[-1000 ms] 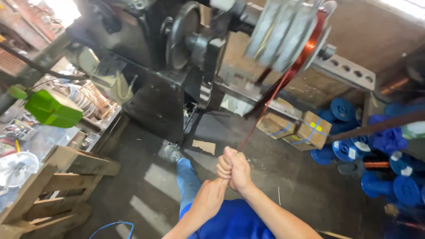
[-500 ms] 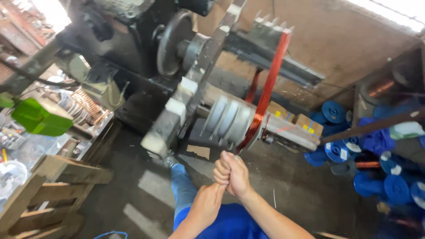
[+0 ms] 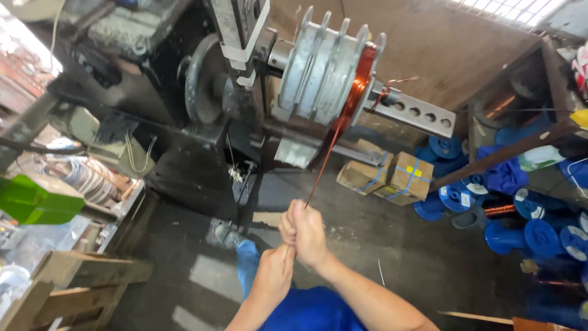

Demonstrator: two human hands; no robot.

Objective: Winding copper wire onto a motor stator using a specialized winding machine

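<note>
A band of copper wire (image 3: pixel 331 144) ran taut from the grooved metal drum (image 3: pixel 327 67) of the winding machine (image 3: pixel 208 86) down into the right hand (image 3: pixel 304 232), fist clenched around it. Just below, the left hand (image 3: pixel 274 274) pinched the wire's tail. Blue spools (image 3: pixel 527 230) and cardboard boxes (image 3: pixel 386 178) lay on the floor.

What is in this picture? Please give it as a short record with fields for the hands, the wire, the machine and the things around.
Right hand: right hand, fist closed on the copper wire
Left hand: left hand, just below, gripping the same strand
Wire: taut, rising to the grooved metal former, where a copper band is wound
Machine: dark winding machine, perforated bar sticking out
Floor: cardboard boxes, blue spools
Left side: wooden pallet, green object
</note>
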